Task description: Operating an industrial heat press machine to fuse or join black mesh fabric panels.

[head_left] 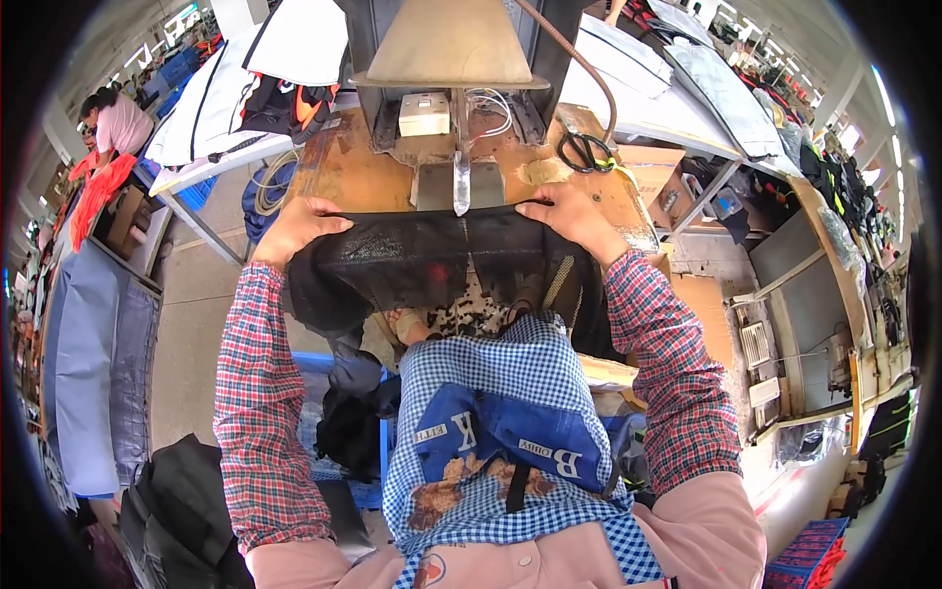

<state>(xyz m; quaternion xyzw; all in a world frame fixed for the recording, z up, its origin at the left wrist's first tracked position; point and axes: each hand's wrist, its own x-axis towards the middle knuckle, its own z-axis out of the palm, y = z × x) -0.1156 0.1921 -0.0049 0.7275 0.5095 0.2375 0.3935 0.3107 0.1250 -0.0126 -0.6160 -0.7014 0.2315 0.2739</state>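
Note:
A piece of black mesh fabric is stretched between my two hands at the near edge of a worn wooden worktable. My left hand pinches its upper edge at the left, thumb on top. At the right, my right hand pinches the same edge. The fabric's middle lies just under or beside the pointed metal tip of a machine; whether they touch, I cannot tell. Below my hands the cloth hangs down over my lap, partly see-through.
Black-handled scissors lie on the worktable's right side. A cream switch box sits behind the tip, under the machine's beige cover. White panels cover a side table at left. A blue crate stands below. Another person works far left.

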